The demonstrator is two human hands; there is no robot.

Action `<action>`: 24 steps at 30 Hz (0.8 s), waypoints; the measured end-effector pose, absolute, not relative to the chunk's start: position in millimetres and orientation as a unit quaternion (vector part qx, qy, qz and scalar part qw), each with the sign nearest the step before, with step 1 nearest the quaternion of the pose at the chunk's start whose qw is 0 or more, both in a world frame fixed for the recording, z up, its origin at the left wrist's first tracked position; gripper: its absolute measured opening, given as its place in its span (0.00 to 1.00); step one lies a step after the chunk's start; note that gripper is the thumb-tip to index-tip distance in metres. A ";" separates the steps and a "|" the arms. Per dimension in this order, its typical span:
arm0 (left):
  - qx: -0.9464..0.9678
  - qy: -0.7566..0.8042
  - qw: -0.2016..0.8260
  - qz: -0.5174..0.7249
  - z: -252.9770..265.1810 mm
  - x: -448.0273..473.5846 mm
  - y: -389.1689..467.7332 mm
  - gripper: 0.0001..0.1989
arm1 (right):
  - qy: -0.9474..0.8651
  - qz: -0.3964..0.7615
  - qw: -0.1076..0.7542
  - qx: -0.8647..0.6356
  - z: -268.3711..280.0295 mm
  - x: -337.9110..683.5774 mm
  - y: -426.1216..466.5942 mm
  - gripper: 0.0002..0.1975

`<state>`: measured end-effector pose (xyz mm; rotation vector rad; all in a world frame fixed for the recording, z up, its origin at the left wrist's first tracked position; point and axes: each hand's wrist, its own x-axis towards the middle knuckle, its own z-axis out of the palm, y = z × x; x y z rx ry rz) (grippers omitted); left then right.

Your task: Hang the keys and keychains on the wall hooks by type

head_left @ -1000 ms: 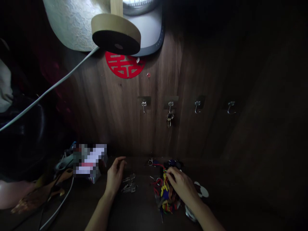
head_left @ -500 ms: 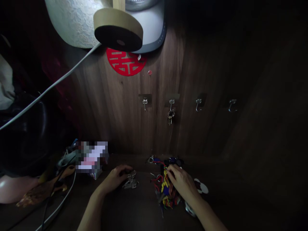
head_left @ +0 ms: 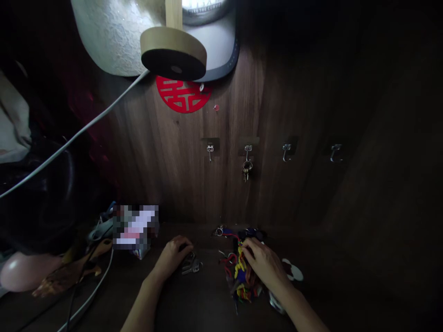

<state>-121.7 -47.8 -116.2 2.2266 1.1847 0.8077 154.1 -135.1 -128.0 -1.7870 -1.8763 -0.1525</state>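
The left hand (head_left: 174,254) curled over the keys (head_left: 192,266), left of the cords (head_left: 239,268); whether its grip had closed I couldn't tell, nor the right hand's (head_left: 264,262), over the cords. Taking up the keys seemed in hand, next wanting a sure pinch. Hooks (head_left: 248,148) lined the far wall (head_left: 187,180).

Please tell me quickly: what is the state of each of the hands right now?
Left hand: fingers curled at the metal keys; a grip cannot be told.
Right hand: fingers bent at the yellow cord; a grip cannot be told.
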 end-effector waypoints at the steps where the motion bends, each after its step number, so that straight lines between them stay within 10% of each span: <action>1: 0.807 0.443 0.243 0.305 -116.5 -120.2 -47.5 0.12 | -0.696 -0.052 0.277 -0.661 -127.8 154.5 -135.1 0.09; 24: 0.670 0.503 0.302 0.454 -116.1 -114.1 -41.9 0.17 | -0.757 0.000 0.258 -0.601 -115.2 51.5 -131.8 0.06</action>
